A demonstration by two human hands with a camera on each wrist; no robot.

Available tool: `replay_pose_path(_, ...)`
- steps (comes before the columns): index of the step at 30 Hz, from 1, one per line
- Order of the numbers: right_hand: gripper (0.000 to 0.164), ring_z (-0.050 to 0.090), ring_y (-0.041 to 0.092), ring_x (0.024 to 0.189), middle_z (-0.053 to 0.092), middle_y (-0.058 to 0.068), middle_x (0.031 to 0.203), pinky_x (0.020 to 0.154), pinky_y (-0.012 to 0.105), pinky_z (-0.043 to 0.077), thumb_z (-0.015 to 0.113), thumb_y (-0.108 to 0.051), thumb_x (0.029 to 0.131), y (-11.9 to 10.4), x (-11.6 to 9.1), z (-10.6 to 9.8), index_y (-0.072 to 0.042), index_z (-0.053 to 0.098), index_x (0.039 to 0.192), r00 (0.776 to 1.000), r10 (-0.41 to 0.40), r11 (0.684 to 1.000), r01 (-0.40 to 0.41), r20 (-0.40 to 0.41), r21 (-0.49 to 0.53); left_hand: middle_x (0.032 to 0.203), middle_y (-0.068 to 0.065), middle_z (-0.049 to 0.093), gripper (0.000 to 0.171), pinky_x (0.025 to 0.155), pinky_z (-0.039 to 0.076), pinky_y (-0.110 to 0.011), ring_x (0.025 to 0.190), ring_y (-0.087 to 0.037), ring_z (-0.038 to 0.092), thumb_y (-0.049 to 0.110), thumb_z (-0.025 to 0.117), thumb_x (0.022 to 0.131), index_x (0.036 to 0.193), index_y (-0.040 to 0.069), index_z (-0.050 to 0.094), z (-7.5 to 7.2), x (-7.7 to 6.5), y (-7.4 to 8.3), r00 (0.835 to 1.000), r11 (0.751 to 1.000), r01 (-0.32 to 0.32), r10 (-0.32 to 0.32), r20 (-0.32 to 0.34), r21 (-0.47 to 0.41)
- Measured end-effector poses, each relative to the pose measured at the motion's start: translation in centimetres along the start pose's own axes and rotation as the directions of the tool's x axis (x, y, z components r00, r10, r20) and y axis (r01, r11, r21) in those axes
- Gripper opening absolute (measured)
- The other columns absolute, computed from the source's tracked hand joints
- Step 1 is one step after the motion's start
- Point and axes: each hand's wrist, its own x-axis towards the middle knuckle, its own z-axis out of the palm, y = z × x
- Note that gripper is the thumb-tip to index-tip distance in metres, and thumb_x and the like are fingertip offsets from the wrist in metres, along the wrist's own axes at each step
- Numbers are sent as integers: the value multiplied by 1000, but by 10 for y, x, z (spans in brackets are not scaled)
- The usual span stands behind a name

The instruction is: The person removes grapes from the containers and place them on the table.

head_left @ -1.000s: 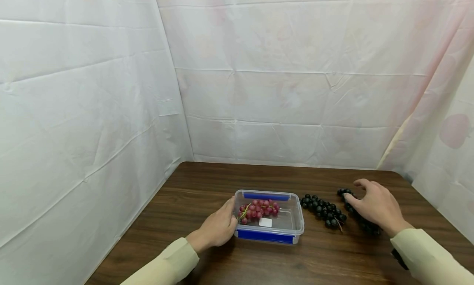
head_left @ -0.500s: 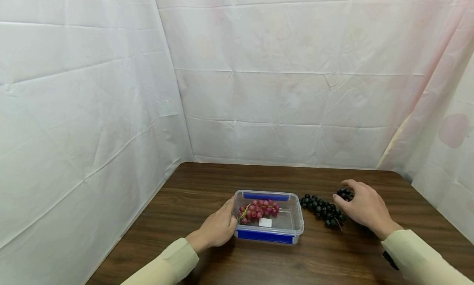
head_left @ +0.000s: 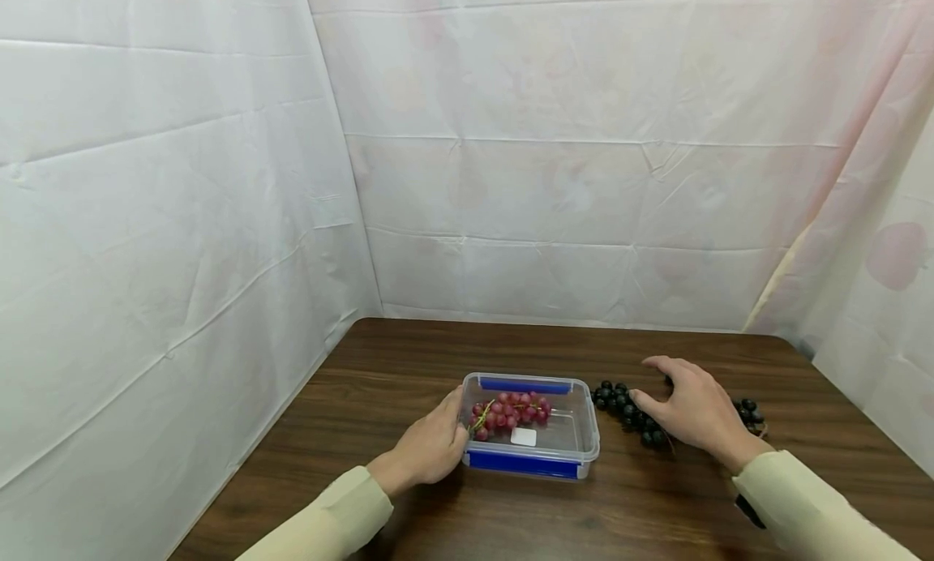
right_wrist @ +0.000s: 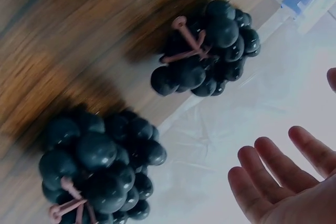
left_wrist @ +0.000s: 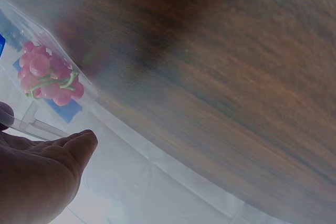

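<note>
A clear plastic box (head_left: 568, 431) with blue clips holds a bunch of red grapes (head_left: 503, 411). My left hand (head_left: 426, 447) rests against its left side, fingers extended along the wall and thumb near the front corner. To the right of the box lies a bunch of black grapes (head_left: 620, 400), partly behind my right hand (head_left: 693, 411). That hand hovers over the grapes with fingers spread and thumb apart, holding nothing. Another black bunch (head_left: 750, 416) is mostly hidden under it; the right wrist view shows both black bunches (right_wrist: 100, 166) lying on the table, away from the fingers.
The dark wood table (head_left: 409, 350) carries everything. White sheeting (head_left: 569, 180) hangs behind it and along both sides. The box stands without a lid, with a small white label (head_left: 523, 437) on its floor.
My right hand has moved left from over the right-hand black bunch toward the other one, uncovering the right-hand bunch's near end. The left hand, box and grapes have stayed put.
</note>
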Motion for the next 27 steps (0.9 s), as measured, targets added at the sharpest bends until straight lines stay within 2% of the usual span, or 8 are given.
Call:
replay_pose_path(7,66,54,50,124,56,26,142,90,70,46,70,-52,92,-12,2,6,-8,59,142,1000,-31,999,31,4,34,165,-20,29,66,115,38,-51,146,-33,39,17,41,102,161,-3,19,-1,-1,1,1000,1000,-4,4,8,-1)
replay_pose_path(12,62,53,49,126,56,23,142,92,70,45,73,-45,92,-20,3,10,-9,59,142,998,-55,997,54,11,48,165,-21,29,67,115,37,-51,146,-34,39,17,41,102,162,-4,18,-2,0,2,1000,1000,-1,1,14,3)
replay_pose_path(20,64,60,42,117,60,17,139,87,64,50,71,-53,92,-31,6,17,-14,60,141,996,-86,995,85,23,53,165,-20,28,66,116,37,-50,147,-32,37,18,41,103,162,-3,19,-1,1,2,1000,1000,11,-11,15,-4)
replay_pose_path(27,58,61,38,119,60,14,140,89,62,51,76,-42,91,-41,8,21,-16,61,141,991,-128,989,126,26,73,165,-21,29,66,116,37,-51,147,-34,38,18,41,103,162,-3,19,-3,0,3,1000,1000,7,-7,13,-6)
